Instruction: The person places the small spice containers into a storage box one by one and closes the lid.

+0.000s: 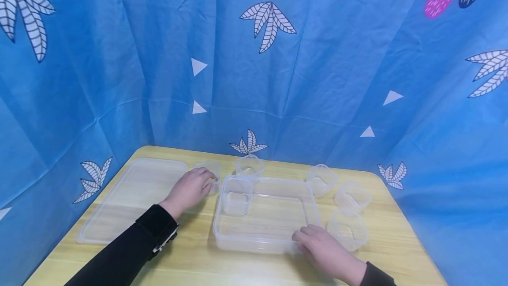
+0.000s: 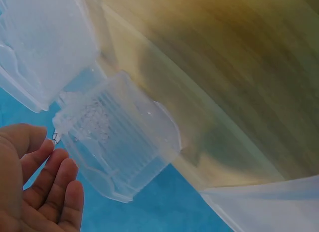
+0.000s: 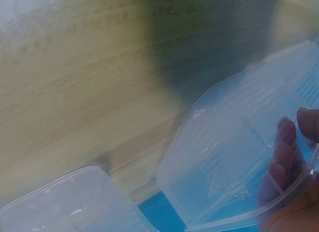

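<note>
A large clear plastic box (image 1: 270, 245) sits in the middle of the table, with a small clear container (image 1: 237, 197) inside its back left corner. My right hand (image 1: 323, 250) grips the box's front right rim; in the right wrist view the fingers (image 3: 284, 152) show through the clear wall. Left of the box, my left hand (image 1: 190, 191) is at another small clear container (image 1: 213, 171). In the left wrist view that container (image 2: 124, 142) lies just beyond the loosely bent fingers (image 2: 65, 187), and nothing shows in their grasp.
A flat clear lid (image 1: 131, 202) lies on the table's left side. One small container (image 1: 250, 165) stands behind the box. More stand to its right: one at the back (image 1: 322, 181), one farther right (image 1: 353, 197), one nearer (image 1: 348, 231). A blue patterned curtain (image 1: 246, 78) surrounds the wooden table (image 1: 190, 259).
</note>
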The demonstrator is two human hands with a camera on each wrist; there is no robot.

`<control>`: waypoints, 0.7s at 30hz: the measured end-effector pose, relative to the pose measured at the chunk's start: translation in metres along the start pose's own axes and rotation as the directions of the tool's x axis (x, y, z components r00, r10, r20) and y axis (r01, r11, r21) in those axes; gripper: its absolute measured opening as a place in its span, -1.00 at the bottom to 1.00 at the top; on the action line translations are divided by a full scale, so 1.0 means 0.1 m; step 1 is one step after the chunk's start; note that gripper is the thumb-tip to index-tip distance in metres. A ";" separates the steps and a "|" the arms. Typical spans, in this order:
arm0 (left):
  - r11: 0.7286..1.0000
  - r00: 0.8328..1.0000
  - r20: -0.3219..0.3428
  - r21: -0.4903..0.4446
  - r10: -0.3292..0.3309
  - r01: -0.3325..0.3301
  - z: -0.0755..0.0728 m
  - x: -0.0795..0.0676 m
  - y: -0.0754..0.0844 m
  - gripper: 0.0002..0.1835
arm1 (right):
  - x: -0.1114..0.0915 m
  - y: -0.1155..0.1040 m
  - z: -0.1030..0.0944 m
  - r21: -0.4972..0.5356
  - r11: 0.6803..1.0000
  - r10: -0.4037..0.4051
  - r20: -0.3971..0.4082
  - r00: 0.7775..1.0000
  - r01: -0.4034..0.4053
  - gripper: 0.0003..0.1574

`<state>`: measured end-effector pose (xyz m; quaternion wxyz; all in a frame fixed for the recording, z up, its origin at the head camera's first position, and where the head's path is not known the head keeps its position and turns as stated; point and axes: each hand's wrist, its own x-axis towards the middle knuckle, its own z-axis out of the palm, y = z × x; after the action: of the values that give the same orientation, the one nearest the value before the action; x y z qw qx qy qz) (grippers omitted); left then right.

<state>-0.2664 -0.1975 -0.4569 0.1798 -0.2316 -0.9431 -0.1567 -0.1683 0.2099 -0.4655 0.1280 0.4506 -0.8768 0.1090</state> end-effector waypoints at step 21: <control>0.998 1.000 0.007 -0.048 0.031 -0.030 0.10 -0.03 -0.04 -0.80 | -0.01 0.00 0.02 -0.010 1.000 -0.007 -0.032 0.999 0.007 -0.73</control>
<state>-0.2684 -0.1985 -0.4684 0.1730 -0.2507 -0.9362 -0.1754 -0.1677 0.2097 -0.4672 0.1445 0.4513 -0.8735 0.1113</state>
